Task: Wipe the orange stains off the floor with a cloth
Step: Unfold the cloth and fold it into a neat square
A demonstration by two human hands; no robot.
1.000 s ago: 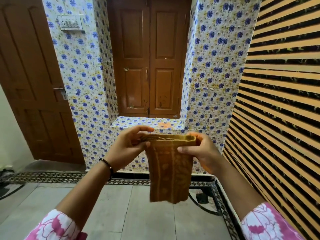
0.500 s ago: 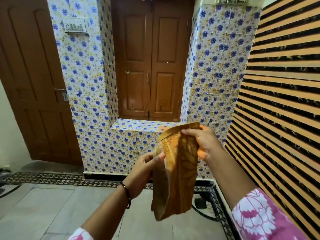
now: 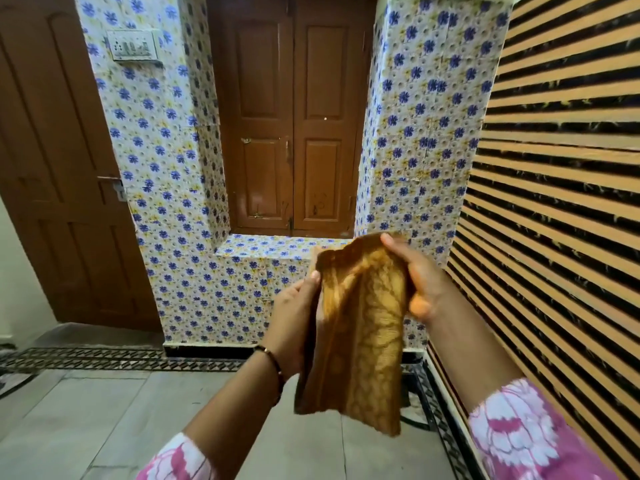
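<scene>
An orange-brown patterned cloth [image 3: 363, 334] hangs folded lengthwise in front of me at chest height. My right hand [image 3: 420, 275] pinches its top right corner from above. My left hand [image 3: 294, 323] grips its left edge lower down, fingers wrapped around the fold. The grey floor [image 3: 121, 410] lies below; I see no orange stains on the part in view. An orange smear that showed on the tiled ledge [image 3: 263, 245] in earlier frames is now hidden behind the cloth.
A brown double door [image 3: 294, 133] sits in a recess of blue-flowered tiled wall [image 3: 166, 202]. Another brown door [image 3: 52, 168] stands at the left. A striped orange-and-black wall [image 3: 554, 202] runs along the right. A black patterned floor border [image 3: 104, 358] edges the floor.
The cloth was held spread by both top corners; my left hand dropped to its side edge and folded it lengthwise, while my right hand kept the top corner.
</scene>
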